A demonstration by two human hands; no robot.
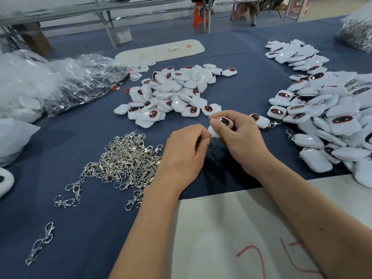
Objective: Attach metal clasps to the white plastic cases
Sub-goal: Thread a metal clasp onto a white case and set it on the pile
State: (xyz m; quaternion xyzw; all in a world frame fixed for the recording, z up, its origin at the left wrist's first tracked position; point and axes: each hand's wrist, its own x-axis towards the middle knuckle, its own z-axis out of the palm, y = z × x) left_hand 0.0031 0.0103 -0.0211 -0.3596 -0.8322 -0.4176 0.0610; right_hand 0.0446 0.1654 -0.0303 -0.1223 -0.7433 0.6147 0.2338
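Bright even overhead light, soft shadows under hands [211, 146], glare on bags [80, 77], wide-angle edge bending, bg blurry

Your table [84, 228], blue cloth: clasp heap [124, 158] left, white cases [171, 93] centre and right [332, 117], plastic bags [60, 81].

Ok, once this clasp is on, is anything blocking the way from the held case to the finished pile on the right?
Nothing visible does. The right hand holds the case above the blue cloth; only one finished case lies flat on the cloth between it and the finished pile, easily cleared.
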